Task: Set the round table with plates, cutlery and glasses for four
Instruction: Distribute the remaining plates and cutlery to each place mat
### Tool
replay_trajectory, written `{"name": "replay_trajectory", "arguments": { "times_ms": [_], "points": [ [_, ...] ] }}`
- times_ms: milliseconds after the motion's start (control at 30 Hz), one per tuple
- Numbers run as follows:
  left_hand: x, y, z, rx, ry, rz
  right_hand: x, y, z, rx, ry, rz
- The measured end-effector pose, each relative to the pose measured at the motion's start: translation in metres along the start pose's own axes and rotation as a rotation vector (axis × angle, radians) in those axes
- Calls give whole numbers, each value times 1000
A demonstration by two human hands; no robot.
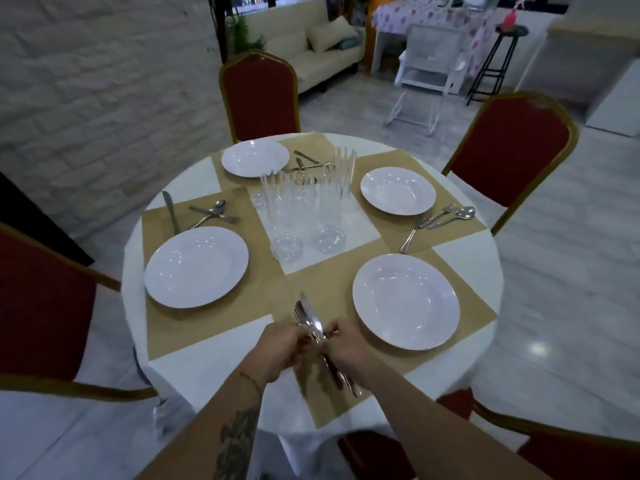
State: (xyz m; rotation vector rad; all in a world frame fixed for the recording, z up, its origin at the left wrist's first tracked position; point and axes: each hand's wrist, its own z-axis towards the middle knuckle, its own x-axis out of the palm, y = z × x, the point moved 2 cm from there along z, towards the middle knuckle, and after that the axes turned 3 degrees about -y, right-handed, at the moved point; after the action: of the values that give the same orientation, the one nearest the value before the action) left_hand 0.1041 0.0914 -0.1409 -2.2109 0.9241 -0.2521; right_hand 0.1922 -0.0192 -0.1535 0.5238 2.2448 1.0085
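Left hand: the left hand (285, 344) is at the 6 o'clock edge of the round table (481, 271), its fingers curled round the cutlery bundle (311, 320) from the left.
Right hand: the right hand (348, 351) is close against the left one, its fingers and thumb gripping the same bundle from the right.
Cutlery bundle: it is held between both hands above the near placemat (332, 403). The knife tip and fork tines point toward 12 o'clock, and the handles run back toward 5 o'clock under the right hand.
Near plate: a white near plate (406, 301) lies at about 4 o'clock, just right of the hands, with no cutlery beside it.
Left plate: the left plate (196, 266) lies at about 8 o'clock. A knife (169, 211) lies just beyond it, and a crossed spoon and fork (213, 211) lie near that.
Far plate: the far plate (255, 157) lies at about 11 o'clock, with the far cutlery (308, 161) heaped loosely on its right.
Right plate: the right plate (397, 190) lies at about 2 o'clock. The right cutlery (440, 218) fans out on its 4 o'clock side.
Glasses: tall clear ribbed glasses (301, 209) stand upright, clustered at the centre of the table, none of them at a place setting.
Chairs: red chairs (259, 95) with gold frames stand round the table at about 12, 2, 5 and 8 o'clock.
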Motion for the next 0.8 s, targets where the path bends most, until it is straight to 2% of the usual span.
{"name": "replay_trajectory", "arguments": {
  "times_ms": [167,400,600,700,800],
  "points": [
    [-1,7,9,-37,-8,-31,5,-10,-2,3,-61,-21],
    [7,8,12,-25,86,-32,6,-6,-9,-32,-128,-76],
    [6,5,25,50,66,82,0,-5,-10,0,-175,-334],
    [6,1,22,12,42,163,-2,-8,-3,19,-188,-374],
    [8,6,20,-52,35,117,-6,-10,1,11,-226,-424]
  ]
}}
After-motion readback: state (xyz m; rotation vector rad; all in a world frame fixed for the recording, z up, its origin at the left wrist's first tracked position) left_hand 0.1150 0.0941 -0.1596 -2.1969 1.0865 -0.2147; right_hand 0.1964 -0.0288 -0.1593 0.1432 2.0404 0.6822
